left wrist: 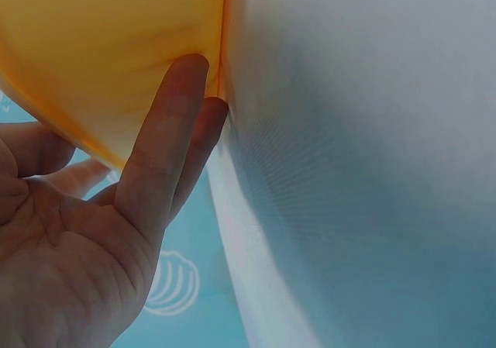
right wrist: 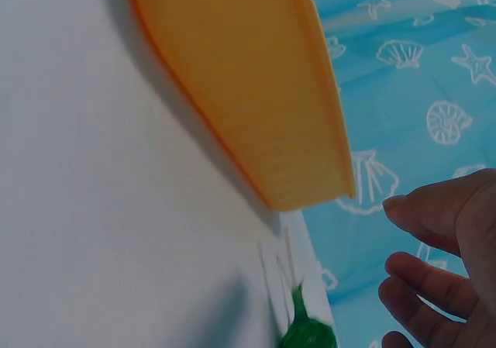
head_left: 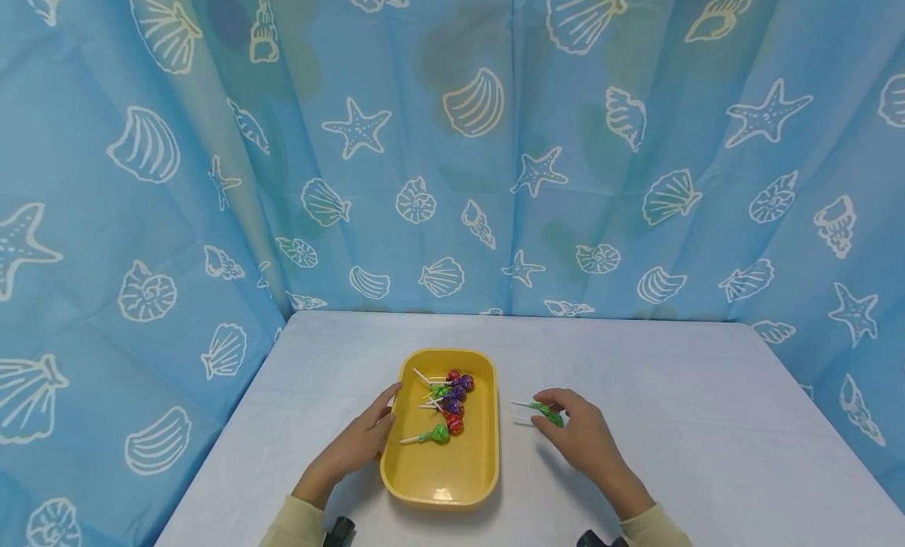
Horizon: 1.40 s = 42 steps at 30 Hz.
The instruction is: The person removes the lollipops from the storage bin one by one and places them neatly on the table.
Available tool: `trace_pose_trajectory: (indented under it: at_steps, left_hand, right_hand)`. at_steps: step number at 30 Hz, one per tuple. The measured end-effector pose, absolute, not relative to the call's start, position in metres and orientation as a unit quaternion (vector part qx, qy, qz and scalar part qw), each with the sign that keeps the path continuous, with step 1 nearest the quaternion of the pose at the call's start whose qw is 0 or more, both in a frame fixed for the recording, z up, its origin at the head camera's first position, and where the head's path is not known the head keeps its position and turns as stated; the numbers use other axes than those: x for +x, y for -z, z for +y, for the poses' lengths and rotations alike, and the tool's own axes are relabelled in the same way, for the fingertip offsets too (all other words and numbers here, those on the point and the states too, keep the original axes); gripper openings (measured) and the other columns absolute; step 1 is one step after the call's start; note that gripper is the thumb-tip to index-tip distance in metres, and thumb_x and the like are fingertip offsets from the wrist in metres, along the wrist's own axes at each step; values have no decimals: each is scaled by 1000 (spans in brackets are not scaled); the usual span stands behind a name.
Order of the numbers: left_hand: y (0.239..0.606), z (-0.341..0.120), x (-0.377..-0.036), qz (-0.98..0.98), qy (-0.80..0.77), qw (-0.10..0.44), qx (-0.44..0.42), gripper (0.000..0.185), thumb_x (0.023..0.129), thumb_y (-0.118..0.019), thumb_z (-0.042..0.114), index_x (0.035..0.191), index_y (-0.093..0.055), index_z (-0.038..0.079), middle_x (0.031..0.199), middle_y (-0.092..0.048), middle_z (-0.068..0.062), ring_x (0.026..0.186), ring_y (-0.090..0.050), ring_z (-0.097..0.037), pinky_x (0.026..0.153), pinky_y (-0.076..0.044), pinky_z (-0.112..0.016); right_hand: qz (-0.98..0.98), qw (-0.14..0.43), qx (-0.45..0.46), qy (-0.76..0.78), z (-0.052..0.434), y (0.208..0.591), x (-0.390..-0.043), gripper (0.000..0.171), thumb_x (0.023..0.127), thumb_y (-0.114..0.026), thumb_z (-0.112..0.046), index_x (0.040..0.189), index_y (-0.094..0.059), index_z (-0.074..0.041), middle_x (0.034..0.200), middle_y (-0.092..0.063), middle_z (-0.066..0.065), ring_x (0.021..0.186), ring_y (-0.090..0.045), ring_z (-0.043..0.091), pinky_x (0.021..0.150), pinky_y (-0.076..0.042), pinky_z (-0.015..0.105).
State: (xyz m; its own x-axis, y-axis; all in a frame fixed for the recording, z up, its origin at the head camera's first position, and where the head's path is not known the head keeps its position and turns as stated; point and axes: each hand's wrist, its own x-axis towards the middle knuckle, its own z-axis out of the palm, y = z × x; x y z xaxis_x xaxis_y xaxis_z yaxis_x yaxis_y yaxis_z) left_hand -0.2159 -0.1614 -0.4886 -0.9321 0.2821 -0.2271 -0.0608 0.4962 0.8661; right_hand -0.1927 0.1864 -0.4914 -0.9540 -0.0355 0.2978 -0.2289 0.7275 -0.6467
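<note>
A yellow tray [head_left: 440, 484] stands on the white table, with several lollipops [head_left: 452, 394] inside in red, purple and green wrappers. One green lollipop [head_left: 434, 435] lies a little apart from that cluster. My left hand [head_left: 360, 437] is at the tray's left side, its straight fingers [left wrist: 167, 142] against the outer wall. Right of the tray, my right hand [head_left: 576, 433] hovers around green-wrapped candy [head_left: 551, 414] with thin pale sticks pointing left. In the right wrist view, the green wrapper [right wrist: 308, 334] sits by the table, apart from the spread thumb and fingers.
The white table [head_left: 707, 421] extends on both sides of the tray. A blue curtain [head_left: 438, 154] with white shells and starfish hangs behind the table and along its sides. Dark wrist devices [head_left: 341, 531] show at the bottom edge.
</note>
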Motion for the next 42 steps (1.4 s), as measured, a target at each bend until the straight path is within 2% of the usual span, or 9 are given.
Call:
trace_pose_trajectory:
  at_steps: [9, 19, 30, 38, 42]
  left_hand:
    - [489, -162, -217, 842, -506, 173, 70, 53, 111, -38, 21, 162, -25, 20, 151, -40, -32, 118, -60, -40, 75, -59, -47]
    - [488, -163, -215, 842, -507, 172, 73, 53, 111, -38, 19, 163, -25, 20, 151, -40, -32, 118, -60, -41, 75, -59, -46]
    - [488, -166, -215, 838, -511, 176, 81, 53, 111, -37, 19, 163, -23, 19, 152, -38, -34, 118, -60, -41, 74, -59, -46]
    - [488, -166, -216, 840, -507, 171, 88, 53, 111, -37, 20, 163, -23, 19, 152, -38, -34, 118, -60, -41, 73, -59, -45]
    - [489, -167, -216, 842, -505, 170, 87, 53, 111, -37, 20, 163, -24, 19, 150, -39, -34, 116, -61, -39, 73, -59, -44]
  right_hand:
    - [-912, 110, 85, -385, 163, 480, -196, 30, 86, -82, -13, 114, -72, -11, 111, -71, 2, 101, -65, 23, 91, -54, 47]
    - [-909, 110, 122, -382, 135, 470, -200, 32, 84, -83, -13, 114, -72, -12, 109, -71, -2, 99, -63, 18, 91, -54, 45]
    - [-914, 86, 173, -357, 114, 467, -203, 31, 86, -82, -14, 115, -71, -11, 110, -70, 0, 100, -63, 18, 90, -55, 44]
    - [-908, 41, 210, -362, 100, 467, -210, 32, 88, -79, -12, 118, -70, -7, 115, -69, 8, 104, -65, 29, 89, -55, 47]
    - [-909, 19, 221, -354, 92, 468, -212, 34, 88, -79, -13, 120, -69, -7, 114, -69, 8, 103, -65, 30, 88, -55, 48]
